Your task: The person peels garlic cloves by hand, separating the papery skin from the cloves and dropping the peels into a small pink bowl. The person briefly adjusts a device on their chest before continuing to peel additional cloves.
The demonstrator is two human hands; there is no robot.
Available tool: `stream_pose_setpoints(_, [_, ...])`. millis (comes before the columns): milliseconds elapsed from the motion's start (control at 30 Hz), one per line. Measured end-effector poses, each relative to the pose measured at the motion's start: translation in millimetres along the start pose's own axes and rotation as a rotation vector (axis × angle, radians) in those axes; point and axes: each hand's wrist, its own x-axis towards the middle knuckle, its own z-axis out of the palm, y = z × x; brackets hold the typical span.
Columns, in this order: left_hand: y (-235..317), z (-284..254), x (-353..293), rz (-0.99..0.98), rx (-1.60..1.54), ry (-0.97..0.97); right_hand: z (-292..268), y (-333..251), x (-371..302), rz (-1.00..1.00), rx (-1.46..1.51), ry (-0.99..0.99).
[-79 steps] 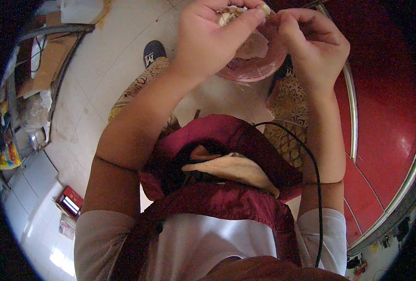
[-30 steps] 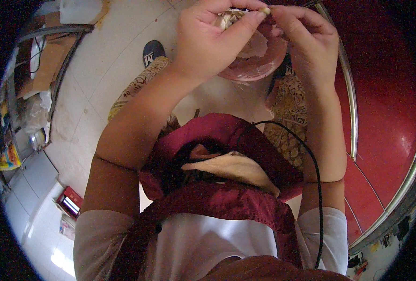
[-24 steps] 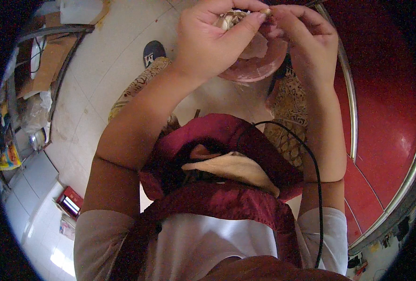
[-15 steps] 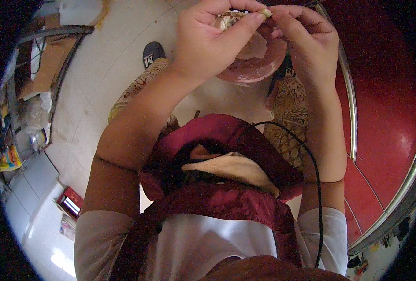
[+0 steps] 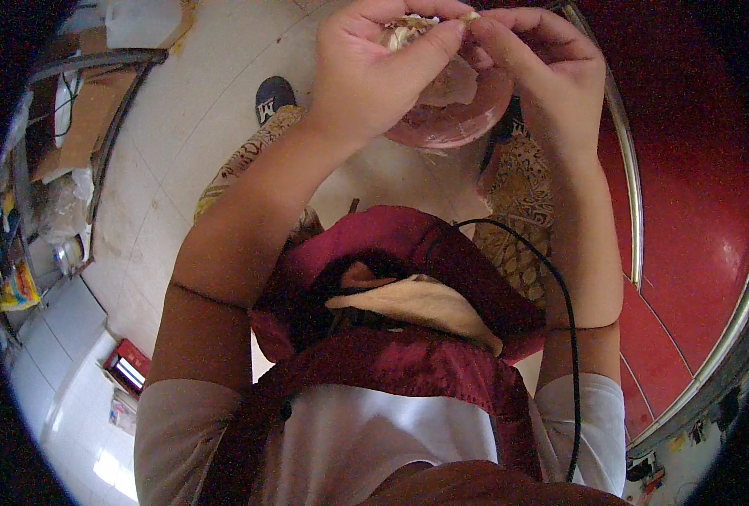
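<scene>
Thumb and forefinger of left hand (image 5: pixel 362 72) pinch small pale piece (image 5: pixel 470 17), clove-like; right hand (image 5: pixel 552 67) nips its right end. Since a moment ago, piece has shifted slightly left, less exposed between fingertips; both grips seem engaged on it together. Pinkish bowl (image 5: pixel 450 128) below grip; pale lumps (image 5: pixel 406 32) just left, whether in palm or bowl unclear.

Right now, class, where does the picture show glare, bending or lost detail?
Head view: glare whitens pale tiles at lower left; head view: silvery trim beside red panels bows toward the rim; head view: corners go black; head view: the small pale piece between left hand and right hand shows little detail.
</scene>
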Motion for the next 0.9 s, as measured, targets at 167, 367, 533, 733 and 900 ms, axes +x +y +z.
stream_pose_setpoints(167, [-1,0,2,0.043,0.053,-0.008,-4,0,0,0.026,0.009,-0.027])
stream_pose_setpoints(367, [0,1,1,0.023,-0.009,-0.015,-6,-1,1,0.045,0.028,-0.037])
stream_pose_setpoints(533, [-3,1,1,0.026,-0.017,-0.036,-16,4,2,-0.010,-0.149,-0.008])
stream_pose_setpoints(733, [-3,1,1,0.025,-0.040,-0.060,-13,1,1,0.064,0.041,-0.046])
stream_pose_setpoints(900, [9,6,1,-0.081,-0.052,-0.033,-14,0,0,0.056,-0.027,-0.054])
